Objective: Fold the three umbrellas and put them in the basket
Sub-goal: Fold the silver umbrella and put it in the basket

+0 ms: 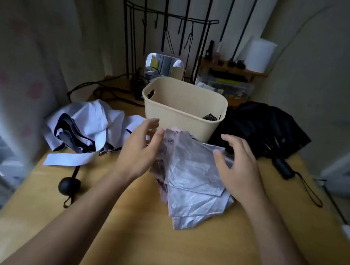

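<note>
between my two hands the silvery lilac umbrella lies slack on the wooden table. its long axis runs near to far, with the far end tipped slightly left toward the cream basket just beyond. my left hand sits at its far left edge and my right hand over its right edge. both are loosely spread, gripping nothing. neither looks nearer, so i judge the fold needs both.
</note>
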